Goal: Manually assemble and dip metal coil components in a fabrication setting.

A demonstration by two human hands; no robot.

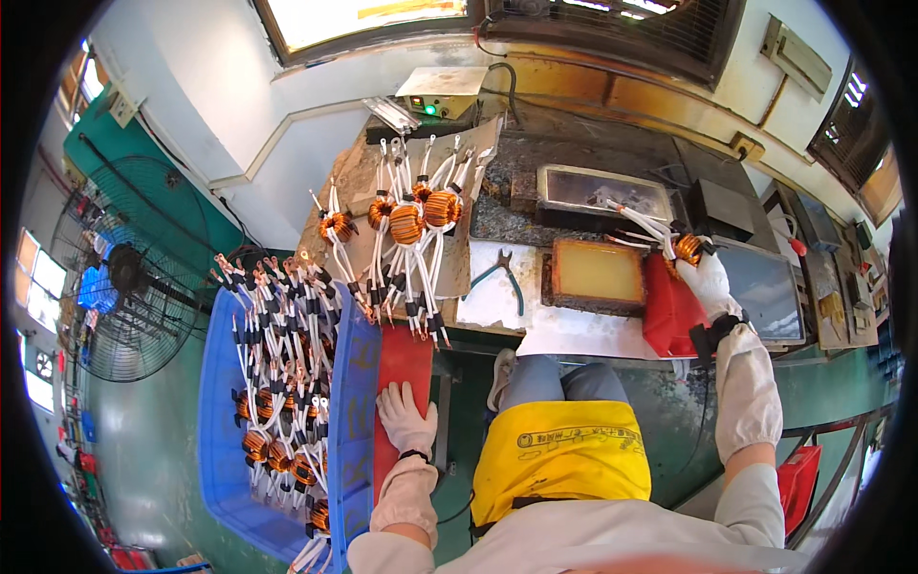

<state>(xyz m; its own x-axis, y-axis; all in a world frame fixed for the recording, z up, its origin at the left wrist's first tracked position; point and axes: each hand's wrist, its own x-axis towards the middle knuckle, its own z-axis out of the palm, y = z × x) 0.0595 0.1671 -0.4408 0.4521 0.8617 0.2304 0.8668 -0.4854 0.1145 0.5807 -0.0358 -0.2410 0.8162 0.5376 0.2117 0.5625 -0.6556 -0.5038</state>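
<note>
My right hand (706,283), in a white glove, grips a copper-wound toroidal coil (687,250). Its white leads (643,222) stretch leftward, their tips over a rectangular metal-rimmed pot (574,187) with a greyish surface. Gloved as well, my left hand (406,419) lies with fingers spread on a red board (405,359) beside a blue crate (356,421). That crate is full of similar coils (277,455) with white leads, black sleeves and bare copper ends. On brown cardboard (459,253) at the bench's left sit several more coils (406,224).
Teal-handled cutters (497,279) lie on white paper near a tray of yellowish material (599,272). Red cloth-like material (669,311) hangs by my right wrist. A control box (438,103) with a green light stands at the back, and a large fan (124,268) at far left.
</note>
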